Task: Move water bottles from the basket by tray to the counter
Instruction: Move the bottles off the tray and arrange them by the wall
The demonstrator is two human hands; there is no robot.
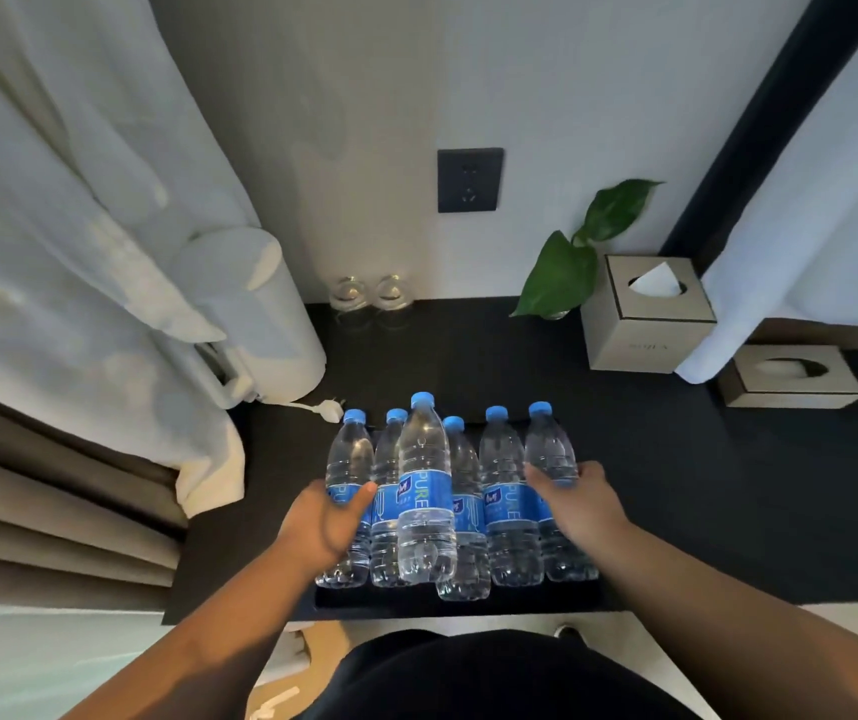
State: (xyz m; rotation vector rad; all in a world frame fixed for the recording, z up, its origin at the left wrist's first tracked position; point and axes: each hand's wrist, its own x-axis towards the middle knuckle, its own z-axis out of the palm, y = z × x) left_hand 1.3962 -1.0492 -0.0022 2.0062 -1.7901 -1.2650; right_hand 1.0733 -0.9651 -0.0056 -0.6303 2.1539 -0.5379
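Several clear water bottles (425,491) with blue caps and blue labels stand upright on a black tray (458,601), which rests on the dark counter (702,485). My left hand (325,522) is wrapped around the leftmost bottle (348,459) at its label. My right hand (575,498) grips the rightmost bottle (551,449) at its label. Both bottles still touch the tray. The basket is not in view.
A white kettle (265,324) with a loose plug (330,409) stands back left beside hanging white cloth. Two upturned glasses (372,298), a leafy plant (572,262), a tissue box (645,314) and a flat box (790,376) line the back and right of the counter.
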